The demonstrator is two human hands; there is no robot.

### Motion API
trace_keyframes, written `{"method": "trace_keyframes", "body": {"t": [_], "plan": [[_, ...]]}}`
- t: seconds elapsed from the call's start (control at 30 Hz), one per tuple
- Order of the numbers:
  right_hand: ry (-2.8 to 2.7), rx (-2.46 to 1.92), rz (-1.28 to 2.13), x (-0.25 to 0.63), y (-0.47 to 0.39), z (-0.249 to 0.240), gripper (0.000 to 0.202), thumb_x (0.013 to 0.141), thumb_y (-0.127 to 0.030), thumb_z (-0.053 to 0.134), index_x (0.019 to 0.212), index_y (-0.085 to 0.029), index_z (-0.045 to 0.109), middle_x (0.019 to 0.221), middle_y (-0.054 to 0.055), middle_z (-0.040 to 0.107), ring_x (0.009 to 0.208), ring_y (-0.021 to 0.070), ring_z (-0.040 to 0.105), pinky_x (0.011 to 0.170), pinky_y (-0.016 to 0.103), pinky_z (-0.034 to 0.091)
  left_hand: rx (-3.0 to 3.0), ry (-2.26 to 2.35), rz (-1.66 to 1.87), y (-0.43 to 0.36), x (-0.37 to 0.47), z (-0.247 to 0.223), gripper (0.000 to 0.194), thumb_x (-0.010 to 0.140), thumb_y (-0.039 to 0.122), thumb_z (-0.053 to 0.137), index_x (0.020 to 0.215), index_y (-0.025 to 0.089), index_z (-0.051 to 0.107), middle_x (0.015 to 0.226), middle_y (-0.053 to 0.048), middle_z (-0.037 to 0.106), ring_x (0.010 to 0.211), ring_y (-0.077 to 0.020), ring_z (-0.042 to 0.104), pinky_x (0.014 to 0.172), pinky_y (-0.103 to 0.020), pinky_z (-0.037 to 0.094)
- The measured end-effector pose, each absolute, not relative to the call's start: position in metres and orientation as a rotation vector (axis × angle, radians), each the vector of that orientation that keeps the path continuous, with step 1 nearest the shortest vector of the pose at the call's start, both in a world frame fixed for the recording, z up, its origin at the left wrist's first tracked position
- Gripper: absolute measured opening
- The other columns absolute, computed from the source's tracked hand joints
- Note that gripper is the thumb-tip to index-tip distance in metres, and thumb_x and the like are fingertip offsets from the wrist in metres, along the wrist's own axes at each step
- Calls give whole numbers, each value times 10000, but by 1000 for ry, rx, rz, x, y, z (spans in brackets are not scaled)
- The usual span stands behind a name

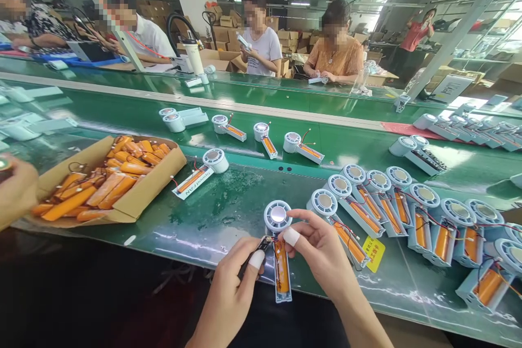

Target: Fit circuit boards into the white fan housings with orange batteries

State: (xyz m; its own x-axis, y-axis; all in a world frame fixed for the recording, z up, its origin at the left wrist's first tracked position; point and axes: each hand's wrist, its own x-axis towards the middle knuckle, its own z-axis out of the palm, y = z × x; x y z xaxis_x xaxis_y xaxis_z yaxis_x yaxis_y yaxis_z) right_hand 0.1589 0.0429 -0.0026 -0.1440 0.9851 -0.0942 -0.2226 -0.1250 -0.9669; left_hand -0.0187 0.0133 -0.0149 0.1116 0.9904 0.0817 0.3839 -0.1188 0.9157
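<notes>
A small white hand-held fan [279,242] with an open handle lies at the near edge of the green bench, an orange battery [281,269] set in its handle. My left hand [232,296] pinches the wires and small board at the handle's top left with a taped thumb. My right hand [322,253] holds the fan from the right, its taped thumb pressing just below the round fan head. Both hands grip the same fan.
A cardboard box [134,201] of orange batteries stands to the left. A row of several open fans [408,206] with batteries lies to the right. More fans [199,174] ride the green conveyor [122,114]. Another person's hand [16,190] shows at far left; workers sit opposite.
</notes>
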Motion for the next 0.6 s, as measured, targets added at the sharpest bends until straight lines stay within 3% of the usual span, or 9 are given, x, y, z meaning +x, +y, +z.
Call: {"method": "trace_keyframes", "body": {"t": [0.1, 0.2, 0.33, 0.5, 0.6], "plan": [[-1143, -1078, 1508, 156, 43, 3, 214, 854, -357, 708, 958, -183, 640, 751, 1, 670, 625, 118, 565, 585, 227, 478, 1539, 1449, 968, 6, -19, -15, 340, 969, 457, 498, 1086, 210, 701, 715, -18, 631, 664, -177, 642, 572, -228, 536], [-1444, -1135, 1323, 154, 40, 9, 103, 890, -254, 634, 926, -189, 706, 823, 20, 684, 742, 147, 614, 687, 254, 498, 1418, 1468, 937, 0, -17, -15, 353, 964, 472, 496, 1151, 212, 642, 675, 3, 623, 610, -172, 631, 531, -228, 529], [-1754, -1097, 1056, 153, 35, 12, 244, 907, -122, 541, 978, -233, 747, 920, 29, 703, 823, 158, 651, 746, 267, 498, 1350, 1460, 1030, -5, -11, -14, 307, 970, 429, 480, 1185, 231, 574, 795, -9, 677, 604, -150, 636, 544, -225, 534], [-1728, -1115, 1070, 151, 33, 12, 204, 908, -138, 544, 921, -219, 730, 889, 20, 710, 775, 147, 635, 675, 235, 480, 1546, 1512, 1029, -5, -9, -12, 256, 957, 352, 460, 1116, 231, 620, 626, 20, 602, 542, -164, 613, 540, -237, 528], [-1667, -1196, 1197, 151, 32, 11, 166, 911, -190, 556, 910, -208, 721, 838, 14, 710, 702, 137, 599, 640, 230, 465, 1661, 1537, 1038, -3, -10, -8, 208, 942, 289, 451, 1026, 237, 634, 590, 31, 568, 587, -178, 632, 634, -261, 557]]}}
